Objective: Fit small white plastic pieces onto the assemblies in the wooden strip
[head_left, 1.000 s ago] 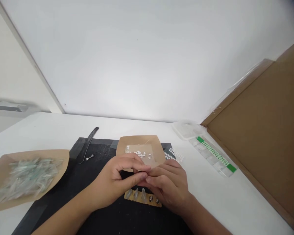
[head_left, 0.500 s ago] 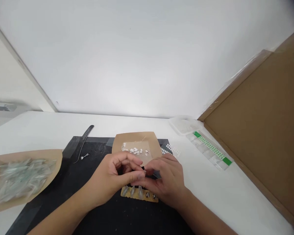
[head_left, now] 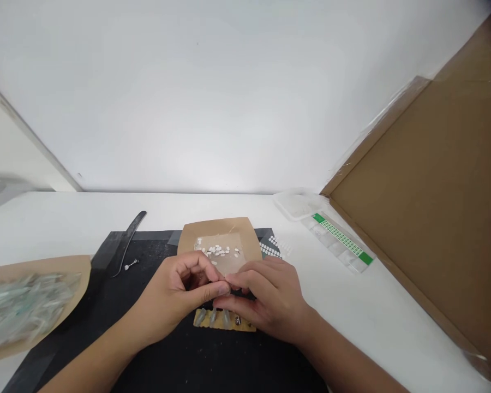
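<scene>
My left hand [head_left: 184, 289] and my right hand [head_left: 270, 292] meet over the black mat [head_left: 163, 349]. Both are closed, fingertips together around something too small to make out. Just below them lies a yellow strip [head_left: 220, 322] bearing clear nail-shaped pieces and small shiny metal bits, partly covered by my right hand. Behind the fingers sits a brown paper tray [head_left: 245, 229] with several small white ovals [head_left: 217, 251] on a clear sheet.
At the left, a brown tray [head_left: 82, 278] holds many clear pieces. A dark curved file [head_left: 137, 221] and a small metal piece [head_left: 131, 264] lie nearby. Right are sticker sheets [head_left: 270, 250], a green-edged packet [head_left: 343, 240], a clear lid [head_left: 297, 204] and cardboard [head_left: 425, 191].
The view has shifted slightly, so the things on the table appear farther left. My right fingertips have closed in on my left fingertips, and my right hand covers more of the yellow strip's right end.
</scene>
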Demonstrator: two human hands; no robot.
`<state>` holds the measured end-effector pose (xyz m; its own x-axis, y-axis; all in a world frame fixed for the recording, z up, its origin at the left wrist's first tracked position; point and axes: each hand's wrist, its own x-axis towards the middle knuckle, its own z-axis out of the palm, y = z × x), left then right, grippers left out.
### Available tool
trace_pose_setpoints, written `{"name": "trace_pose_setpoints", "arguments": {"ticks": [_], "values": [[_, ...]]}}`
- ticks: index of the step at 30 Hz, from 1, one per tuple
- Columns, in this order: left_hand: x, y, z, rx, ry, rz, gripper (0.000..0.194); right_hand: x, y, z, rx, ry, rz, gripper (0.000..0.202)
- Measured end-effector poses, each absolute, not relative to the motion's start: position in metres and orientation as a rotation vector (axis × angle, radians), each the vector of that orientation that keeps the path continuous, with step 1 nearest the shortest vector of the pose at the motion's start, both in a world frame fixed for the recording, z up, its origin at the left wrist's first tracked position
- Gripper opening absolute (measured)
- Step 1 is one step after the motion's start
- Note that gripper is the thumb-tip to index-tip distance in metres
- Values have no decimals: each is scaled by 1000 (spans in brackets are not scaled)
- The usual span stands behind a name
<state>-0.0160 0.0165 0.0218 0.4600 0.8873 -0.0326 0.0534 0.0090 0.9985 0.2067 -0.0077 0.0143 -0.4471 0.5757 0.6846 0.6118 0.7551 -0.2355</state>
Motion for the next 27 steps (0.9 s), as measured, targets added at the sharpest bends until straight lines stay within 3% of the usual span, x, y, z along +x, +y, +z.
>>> {"name": "trace_pose_setpoints", "arguments": {"ticks": [6, 13, 22, 27], "values": [[-17, 14, 24, 1673, 933, 719, 26, 223, -14, 24, -818, -2256, -13, 23], [-16, 19, 18, 2278, 643, 1046, 17, 236, -21, 19, -836, -2271, 91, 54], [-10, 10, 14, 2592, 404, 1018, 13, 236, -14, 10, -873, -2449, 164, 57], [-9, 4, 15, 2713, 391, 929, 24, 236, -15, 7, -863, -2492, 130, 56]]}}
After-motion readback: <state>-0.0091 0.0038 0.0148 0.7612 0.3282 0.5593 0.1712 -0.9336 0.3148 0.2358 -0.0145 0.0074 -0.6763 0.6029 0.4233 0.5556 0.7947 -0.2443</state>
